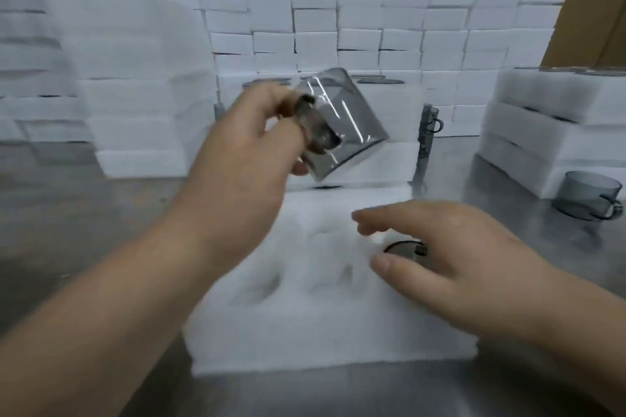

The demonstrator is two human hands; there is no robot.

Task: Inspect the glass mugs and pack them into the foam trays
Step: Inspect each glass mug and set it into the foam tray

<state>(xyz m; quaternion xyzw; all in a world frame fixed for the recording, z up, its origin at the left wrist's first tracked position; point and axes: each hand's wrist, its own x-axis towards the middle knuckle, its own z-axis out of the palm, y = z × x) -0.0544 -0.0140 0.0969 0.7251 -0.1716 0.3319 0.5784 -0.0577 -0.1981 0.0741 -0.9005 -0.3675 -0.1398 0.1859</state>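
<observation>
One glass mug (342,118) tilted in my left hand (250,145), pinched by handle, above foam tray (305,332). My right hand (450,264) spread loose over seated mug (403,247). I judge glass slick, brittle; best held by handle.

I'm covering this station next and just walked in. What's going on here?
A person is packing smoky glass mugs. The left hand holds one glass mug tilted in the air, apparently checking it. The right hand hovers, fingers relaxed, over a second mug already seated in a right-hand pocket of the foam tray on the metal table; the other visible pockets look empty. A third mug waits at right, beside stacked foam trays.
</observation>
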